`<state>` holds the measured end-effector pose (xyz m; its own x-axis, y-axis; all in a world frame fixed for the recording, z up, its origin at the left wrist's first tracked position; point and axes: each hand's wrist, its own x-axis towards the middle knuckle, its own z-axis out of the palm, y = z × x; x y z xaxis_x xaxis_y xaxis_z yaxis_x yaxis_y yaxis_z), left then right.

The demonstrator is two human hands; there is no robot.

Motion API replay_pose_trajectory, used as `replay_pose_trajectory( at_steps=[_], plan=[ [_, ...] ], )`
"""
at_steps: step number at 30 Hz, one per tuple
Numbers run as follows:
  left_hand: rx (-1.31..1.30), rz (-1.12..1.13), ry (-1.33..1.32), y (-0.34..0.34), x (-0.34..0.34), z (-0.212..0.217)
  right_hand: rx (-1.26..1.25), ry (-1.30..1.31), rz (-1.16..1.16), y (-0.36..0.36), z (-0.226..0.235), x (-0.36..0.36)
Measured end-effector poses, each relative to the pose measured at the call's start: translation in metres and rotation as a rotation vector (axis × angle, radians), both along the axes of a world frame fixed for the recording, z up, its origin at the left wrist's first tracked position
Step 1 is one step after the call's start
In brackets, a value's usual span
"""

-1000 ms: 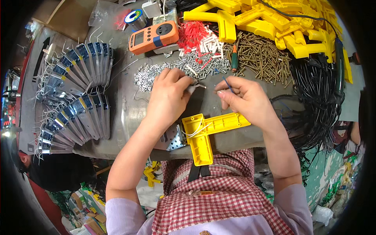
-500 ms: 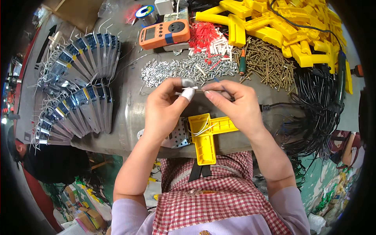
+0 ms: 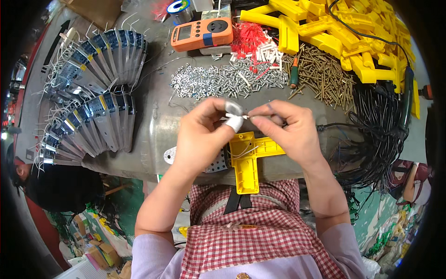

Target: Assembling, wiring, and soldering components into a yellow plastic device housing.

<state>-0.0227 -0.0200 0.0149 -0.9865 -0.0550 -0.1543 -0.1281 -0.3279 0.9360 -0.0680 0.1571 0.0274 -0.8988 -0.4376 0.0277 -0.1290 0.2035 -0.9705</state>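
Above the near half of the bench, my two hands meet fingertip to fingertip. My left hand (image 3: pixel 200 137), with white coverings on thumb and forefinger, is closed in a pinch on a small white piece (image 3: pixel 229 116), perhaps a wire or sleeve. My right hand (image 3: pixel 292 132) pinches a thin wire end (image 3: pixel 249 116) against it; the fingers hide most of it. Below them lies an open yellow plastic housing half (image 3: pixel 246 174), T-shaped, with white wires (image 3: pixel 248 152) inside. A perforated metal plate (image 3: pixel 216 163) joins its left side, partly behind my left wrist.
Fanned metal strips with wires (image 3: pixel 100 118) fill the left. Beyond my hands lie nuts (image 3: pixel 193 81), short screws (image 3: pixel 253 79), long brass-coloured screws (image 3: pixel 325 74), red-and-white pieces (image 3: pixel 253 39) and an orange multimeter (image 3: pixel 202 35). Yellow housings (image 3: pixel 344 32) and black cables (image 3: pixel 378 125) crowd the right.
Both hands have shifted slightly right and nearer to me, still pinching fingertip to fingertip. The bench things sit a little differently in the picture as the view has moved slightly.
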Motion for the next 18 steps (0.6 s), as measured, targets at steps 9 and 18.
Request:
replay_pose_trajectory(
  at_steps=[9, 18],
  plan=[
    [-0.865, -0.07, 0.492, 0.004, -0.004, 0.006, -0.033, -0.154, 0.313, 0.016, 0.002, -0.01],
    [-1.169, -0.122, 0.683, 0.013, -0.033, 0.007, 0.147, 0.067, 0.255, 0.035, -0.005, -0.024]
  ],
)
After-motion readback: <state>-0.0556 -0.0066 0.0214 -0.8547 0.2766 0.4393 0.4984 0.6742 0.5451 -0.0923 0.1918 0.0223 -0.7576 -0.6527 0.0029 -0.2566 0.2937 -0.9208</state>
